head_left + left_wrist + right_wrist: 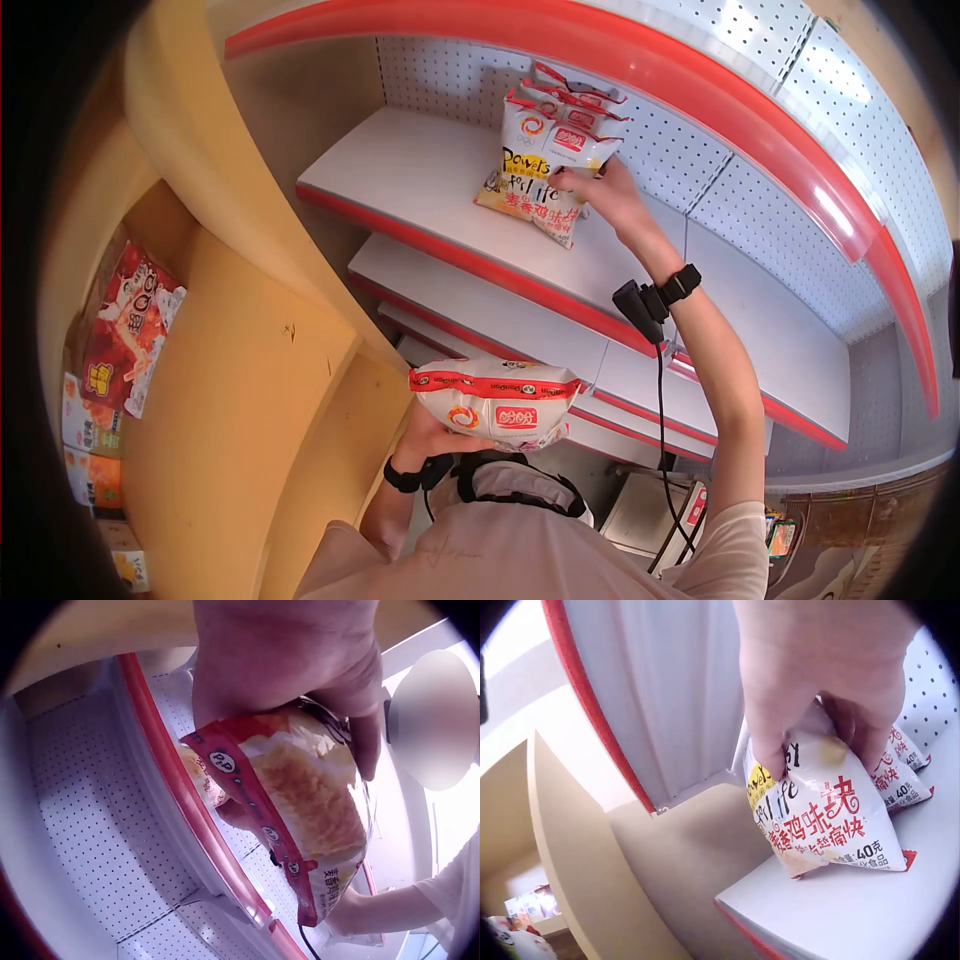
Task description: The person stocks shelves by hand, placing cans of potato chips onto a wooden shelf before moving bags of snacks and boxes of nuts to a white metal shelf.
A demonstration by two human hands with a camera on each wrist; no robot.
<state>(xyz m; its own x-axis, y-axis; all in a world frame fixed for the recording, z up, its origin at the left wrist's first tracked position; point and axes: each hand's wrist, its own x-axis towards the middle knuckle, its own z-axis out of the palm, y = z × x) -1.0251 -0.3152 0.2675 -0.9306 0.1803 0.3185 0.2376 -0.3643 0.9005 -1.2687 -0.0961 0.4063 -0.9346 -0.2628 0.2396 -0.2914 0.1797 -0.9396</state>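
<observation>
My right hand (615,198) grips a white snack bag (535,150) with yellow and red print at the front of a row on the upper shelf (400,165). In the right wrist view the thumb and fingers pinch the bag (821,814) from both sides, its lower edge close over the shelf. Similar bags (901,780) stand right behind it. Low by my body, my left hand (428,438) holds another snack bag (500,400), its red-striped end facing up. The left wrist view shows the thumb bent over this bag's (307,795) side; the other fingers are mostly hidden.
Above the bags runs a red-edged shelf (600,40), with a perforated back panel (450,80) behind. More red-edged shelves (450,280) lie below. A yellowish wooden panel (270,250) stands on the left, with boxed goods (130,330) beyond. A black cable (660,400) hangs from the right wrist.
</observation>
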